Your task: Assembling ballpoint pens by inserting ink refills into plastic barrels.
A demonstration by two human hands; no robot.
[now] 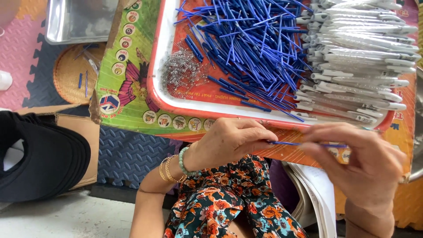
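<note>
The left hand (229, 139) and the right hand (361, 156) each pinch one end of a thin blue refill (291, 143), so it lies level between them, close above the lap. Just beyond both hands is the red tray (156, 66), kept in easy reach with blue refills, springs (183, 70) and white barrels (361, 57). The refill's ends are hidden by fingers; the tray is cut off at the top.

Both hands (299, 145) pinch one blue refill (291, 143) beneath tray (158, 57)
</note>
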